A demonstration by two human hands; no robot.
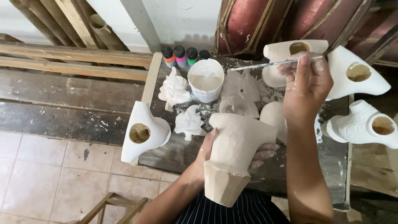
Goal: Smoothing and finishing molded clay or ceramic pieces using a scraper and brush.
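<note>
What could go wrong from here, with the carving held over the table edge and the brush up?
1. The left hand alone supports the unpainted carving, which overhangs the table; it might slip and fall.
2. The white piece sits at the table's left edge and looks easy to knock off.
3. The brush in the right hand is above other carvings and may drip on them.
</note>
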